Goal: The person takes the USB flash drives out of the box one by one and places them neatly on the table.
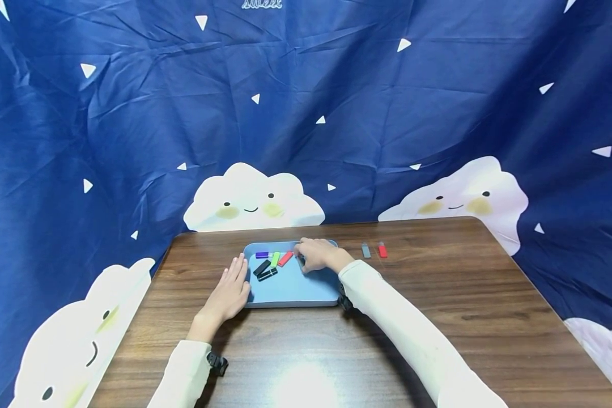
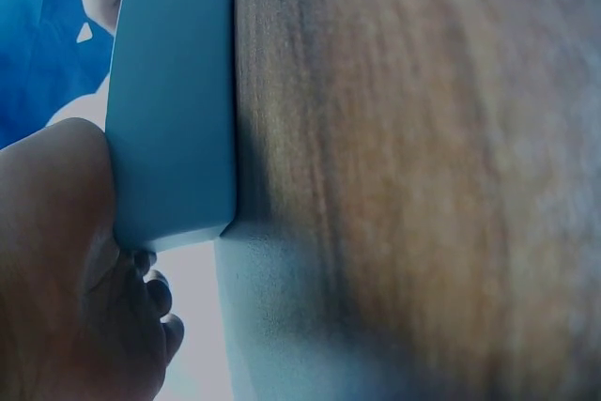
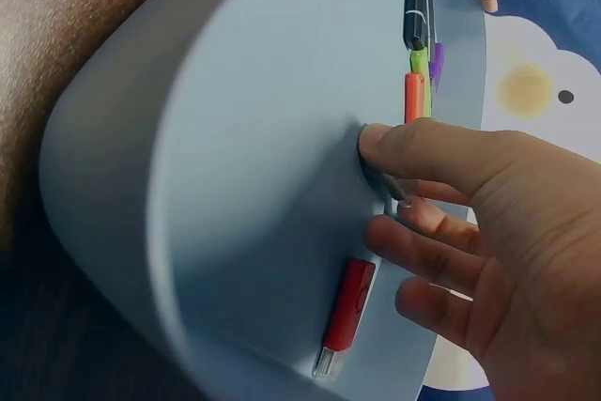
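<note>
A light-blue tray [image 1: 290, 292] sits on the table. My left hand [image 1: 229, 289] lies along its left rim with fingers straight. Over the right half of the tray, my right hand [image 1: 316, 254] pinches a dark USB stick [image 3: 380, 176] between thumb and fingers, close to the tray floor; much of the stick is hidden. In the tray's left half lie a purple stick [image 1: 262, 255], a green stick [image 1: 275, 259], a light-red stick [image 1: 285, 259] and two black sticks [image 1: 262, 268]. Near my right fingers, a dark-red stick [image 3: 349, 305] with a clear end shows in the right wrist view.
On the wooden table [image 1: 438, 294], right of the tray, lie a grey-blue stick [image 1: 365, 250] and a red stick [image 1: 382, 250]. A blue curtain [image 1: 306, 113] with smiling clouds hangs behind the table. Each wrist wears a dark camera strap.
</note>
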### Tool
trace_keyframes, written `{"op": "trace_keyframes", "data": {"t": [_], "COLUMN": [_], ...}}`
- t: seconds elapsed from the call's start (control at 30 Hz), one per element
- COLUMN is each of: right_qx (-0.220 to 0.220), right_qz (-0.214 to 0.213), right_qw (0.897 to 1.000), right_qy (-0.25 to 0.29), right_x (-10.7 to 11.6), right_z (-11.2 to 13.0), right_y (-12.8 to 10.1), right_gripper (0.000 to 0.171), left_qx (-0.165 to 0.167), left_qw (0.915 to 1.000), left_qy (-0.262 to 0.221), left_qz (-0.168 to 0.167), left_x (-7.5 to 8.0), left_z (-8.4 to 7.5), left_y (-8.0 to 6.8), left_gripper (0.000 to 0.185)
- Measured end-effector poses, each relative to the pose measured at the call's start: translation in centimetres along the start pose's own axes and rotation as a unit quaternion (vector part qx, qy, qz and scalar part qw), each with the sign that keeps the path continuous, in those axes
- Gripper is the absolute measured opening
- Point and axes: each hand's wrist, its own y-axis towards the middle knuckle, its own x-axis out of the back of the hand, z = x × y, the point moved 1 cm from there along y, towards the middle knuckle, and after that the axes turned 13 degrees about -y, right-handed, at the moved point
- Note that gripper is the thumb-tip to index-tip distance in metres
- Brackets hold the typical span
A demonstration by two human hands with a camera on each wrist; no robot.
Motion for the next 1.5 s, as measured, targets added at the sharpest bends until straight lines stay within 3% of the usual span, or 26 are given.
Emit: {"op": "trace_keyframes", "data": {"t": [0.8,1.3,1.5], "right_qx": [-0.001,0.007,0.008], "right_qz": [-0.023,-0.049,-0.071], "right_qw": [0.999,0.998,0.997], "right_qy": [-0.029,-0.030,-0.031], "right_x": [1.5,2.0,2.0], "right_z": [-0.8,-1.9,-2.4], "right_y": [-1.4,-3.4,-4.4], "right_gripper": [0.052,0.052,0.049], "left_qx": [-0.002,-0.014,-0.004], "left_qw": [0.9999,0.9999,1.0000], "left_qy": [0.011,0.004,0.008], "left_qz": [-0.002,-0.009,-0.002], "left_x": [0.1,0.0,-0.1], "left_z": [0.1,0.2,0.3], "left_y": [0.1,0.2,0.2], "left_gripper": [0.063,0.063,0.063]}}
